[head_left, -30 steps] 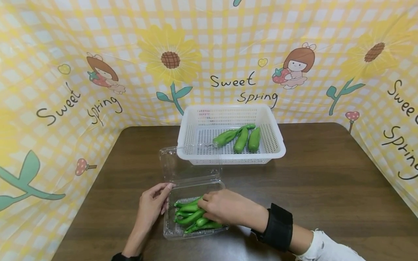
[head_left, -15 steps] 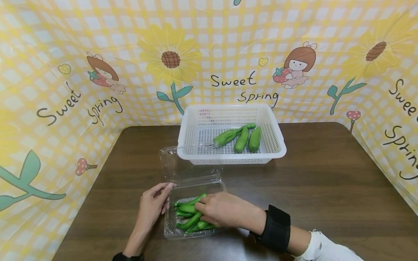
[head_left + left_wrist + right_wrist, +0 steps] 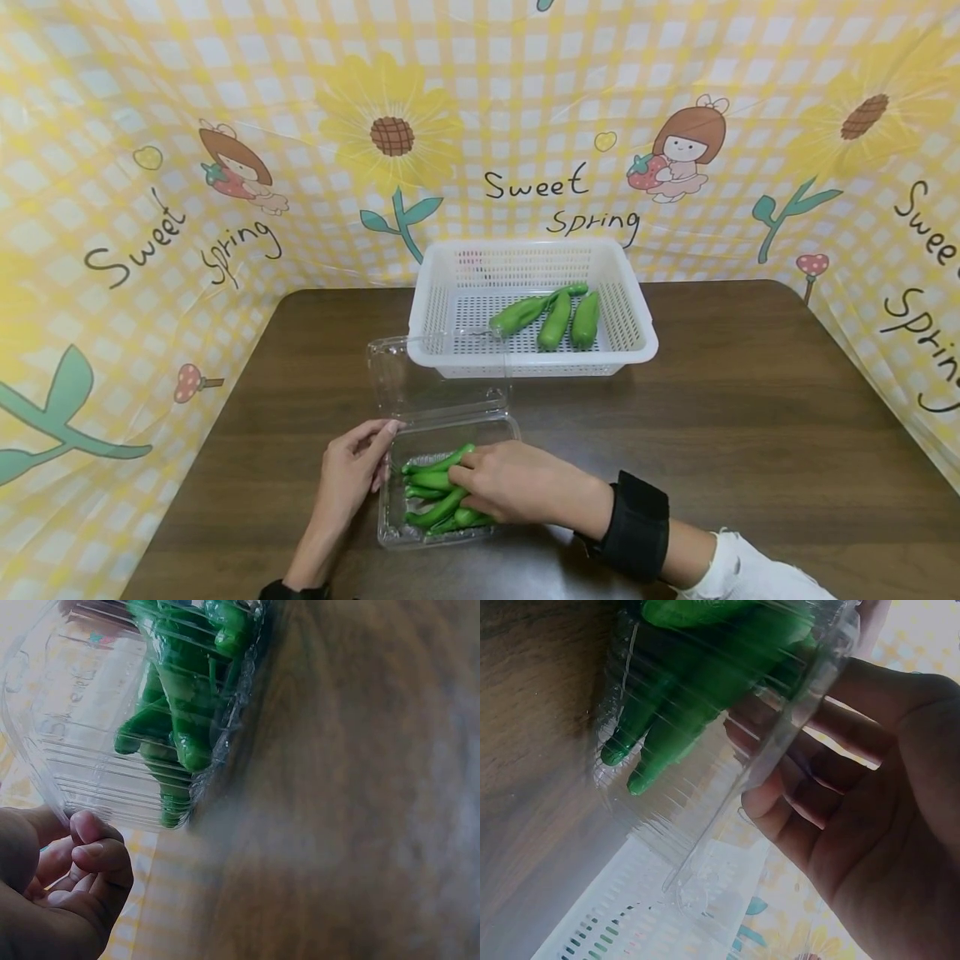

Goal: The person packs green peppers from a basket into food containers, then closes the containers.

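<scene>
A clear plastic clamshell box (image 3: 390, 521) lies open near the table's front edge, with several green peppers (image 3: 431, 483) inside. My left hand (image 3: 378, 454) holds the box's left rim between thumb and fingers; in the left wrist view those curled fingers (image 3: 94, 855) touch the box wall (image 3: 82, 772) beside the peppers (image 3: 180, 712). My right hand (image 3: 461, 483) reaches into the box, its fingers curled over the peppers. The right wrist view shows those fingers (image 3: 780, 787) behind the clear rim (image 3: 795, 712), close to the peppers (image 3: 697, 675).
A white slotted basket (image 3: 450, 275) stands behind the box and holds three green peppers (image 3: 555, 318). The box's raised lid (image 3: 435, 379) leans against the basket's front. Yellow patterned sheeting walls the brown table (image 3: 750, 417) on three sides.
The right hand has slid a little left and toward me over the peppers, and the box has shifted slightly with it. The left hand has stayed on the rim.
</scene>
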Demonstrator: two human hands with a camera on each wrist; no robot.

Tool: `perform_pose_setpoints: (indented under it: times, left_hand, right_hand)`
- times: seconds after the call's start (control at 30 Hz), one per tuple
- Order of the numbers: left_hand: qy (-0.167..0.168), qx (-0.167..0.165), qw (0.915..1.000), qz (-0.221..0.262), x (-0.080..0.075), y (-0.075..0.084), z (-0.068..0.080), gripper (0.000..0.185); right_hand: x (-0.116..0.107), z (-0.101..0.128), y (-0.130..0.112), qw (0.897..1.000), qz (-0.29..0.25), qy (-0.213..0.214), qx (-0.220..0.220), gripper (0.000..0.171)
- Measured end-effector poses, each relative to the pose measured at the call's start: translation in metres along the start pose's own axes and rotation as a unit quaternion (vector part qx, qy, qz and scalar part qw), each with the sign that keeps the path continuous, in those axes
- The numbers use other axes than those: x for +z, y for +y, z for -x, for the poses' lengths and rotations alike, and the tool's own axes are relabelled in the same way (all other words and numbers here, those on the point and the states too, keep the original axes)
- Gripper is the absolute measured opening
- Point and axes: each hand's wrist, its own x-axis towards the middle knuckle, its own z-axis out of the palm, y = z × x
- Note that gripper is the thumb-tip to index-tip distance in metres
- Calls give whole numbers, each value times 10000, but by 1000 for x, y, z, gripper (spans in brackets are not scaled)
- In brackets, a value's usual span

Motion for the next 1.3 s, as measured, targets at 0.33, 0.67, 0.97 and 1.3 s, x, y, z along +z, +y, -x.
perform_pose_setpoints:
  times: [0.33, 0.67, 0.97, 1.3]
  left_hand:
    - [33, 23, 10000, -14, 2, -1, -1, 28]
    - [16, 12, 10000, -2, 1, -1, 0, 30]
    - [-2, 27, 10000, 11, 1, 1, -1, 29]
    - [-60, 32, 9999, 73, 2, 1, 0, 29]
  right_hand:
    - [-2, 1, 0, 10000, 45, 22, 15, 18]
    - [-3, 1, -1, 10000, 5, 84, 15, 19]
    - [-8, 2, 1, 9988, 372, 306, 6, 32]
    - [-26, 7, 10, 9977, 376, 562, 45, 28]
